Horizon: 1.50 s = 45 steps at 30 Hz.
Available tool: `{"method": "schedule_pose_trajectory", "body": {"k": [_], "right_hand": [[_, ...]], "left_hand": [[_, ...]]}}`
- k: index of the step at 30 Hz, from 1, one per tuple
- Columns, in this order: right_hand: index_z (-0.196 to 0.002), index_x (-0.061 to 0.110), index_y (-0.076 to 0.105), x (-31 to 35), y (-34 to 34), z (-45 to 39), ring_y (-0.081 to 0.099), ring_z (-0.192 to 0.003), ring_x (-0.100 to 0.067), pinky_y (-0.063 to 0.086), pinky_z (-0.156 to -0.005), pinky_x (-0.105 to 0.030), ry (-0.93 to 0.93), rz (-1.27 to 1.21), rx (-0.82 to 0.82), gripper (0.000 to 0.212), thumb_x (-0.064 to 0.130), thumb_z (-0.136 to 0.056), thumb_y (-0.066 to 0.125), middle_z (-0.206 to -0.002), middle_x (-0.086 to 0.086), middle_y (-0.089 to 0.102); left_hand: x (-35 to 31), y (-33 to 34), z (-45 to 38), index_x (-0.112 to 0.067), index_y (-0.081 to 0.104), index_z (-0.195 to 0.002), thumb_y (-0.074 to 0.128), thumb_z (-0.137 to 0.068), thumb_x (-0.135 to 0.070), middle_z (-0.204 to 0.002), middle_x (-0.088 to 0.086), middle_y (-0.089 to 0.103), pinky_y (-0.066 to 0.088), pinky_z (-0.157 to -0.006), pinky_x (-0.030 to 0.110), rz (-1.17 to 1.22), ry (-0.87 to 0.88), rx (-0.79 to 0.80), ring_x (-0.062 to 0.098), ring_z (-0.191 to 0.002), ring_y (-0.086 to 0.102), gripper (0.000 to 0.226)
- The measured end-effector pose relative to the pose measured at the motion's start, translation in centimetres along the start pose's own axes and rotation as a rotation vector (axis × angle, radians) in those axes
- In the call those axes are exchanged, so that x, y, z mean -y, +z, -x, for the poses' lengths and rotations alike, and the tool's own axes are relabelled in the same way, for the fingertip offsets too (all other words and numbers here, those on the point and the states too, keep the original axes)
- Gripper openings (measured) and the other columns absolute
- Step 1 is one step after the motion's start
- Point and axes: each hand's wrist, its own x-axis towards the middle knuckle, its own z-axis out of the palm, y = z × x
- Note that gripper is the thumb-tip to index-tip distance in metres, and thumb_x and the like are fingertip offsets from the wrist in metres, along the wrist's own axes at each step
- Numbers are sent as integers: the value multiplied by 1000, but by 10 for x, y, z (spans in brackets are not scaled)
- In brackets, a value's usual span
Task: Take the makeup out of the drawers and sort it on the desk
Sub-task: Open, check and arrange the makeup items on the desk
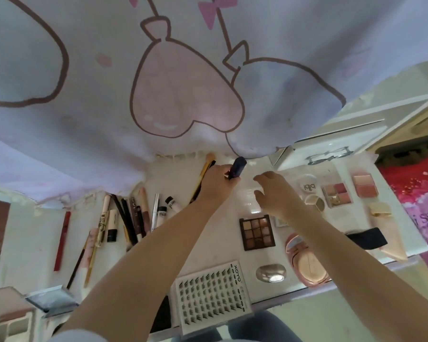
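My two bare arms reach forward over a white desk (215, 245) covered with makeup.

My left hand (216, 182) is closed around a dark blue tube (237, 167) at the desk's far edge; my right hand (273, 191) hovers beside it, fingers spread and empty. Left lies a row of pencils and tubes, too overlapped to count; centre, one brown nine-pan palette (257, 230) and one lash tray (211, 296); right, two pink palettes.

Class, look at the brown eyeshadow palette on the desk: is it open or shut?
Open. The brown eyeshadow palette lies flat on the desk with its grid of brown shadow pans exposed; no lid covers them.
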Motion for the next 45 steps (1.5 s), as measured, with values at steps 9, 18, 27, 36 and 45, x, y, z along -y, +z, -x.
{"method": "schedule_pose_trajectory", "body": {"k": [9, 18, 27, 36, 45], "right_hand": [[-129, 4, 42, -12, 15, -21, 43, -122, -29, 30, -104, -31, 66, 2, 151, 42, 29, -97, 34, -130, -16, 47], [-128, 7, 44, -15, 14, -24, 42, -123, -27, 35, -106, -35, 44, 76, 217, 44, 34, -95, 34, -129, -11, 51], [-134, 10, 39, -1, 1, -14, 40, -125, -24, 36, -105, -35, -53, 126, 178, 44, 30, -95, 38, -133, -8, 48], [-133, 13, 41, 10, 5, -9, 39, -125, -20, 33, -104, -30, -117, 145, 129, 41, 29, -96, 36, -136, -4, 45], [-138, 13, 34, 25, -5, -6, 37, -128, -18, 29, -106, -23, -262, 47, -33, 41, 20, -97, 33, -140, -4, 41]], "left_hand": [[-1, 26, -31, 0, 65, -103, 60, -84, -10, -102, 15, 67, 43, -82, 24, 11, -93, 116, 24, -96, 61, 22], [3, 21, -21, -6, 52, -125, 59, -87, -15, -123, 9, 57, 42, -87, 21, -45, -117, 103, 22, -108, 57, 39], [47, -26, 12, -6, 50, -119, 48, -91, -27, -118, 12, 50, 44, -84, 34, -447, -348, 56, 27, -109, 48, 35], [46, -26, 15, -3, 53, -109, 55, -88, -21, -82, 4, 49, 40, -66, 28, -634, -361, 174, 26, -96, 58, 28], [34, -45, 31, -5, 49, -113, 49, -89, -12, -110, 10, 54, 42, -73, 29, -603, -260, 82, 26, -101, 56, 25]]}}
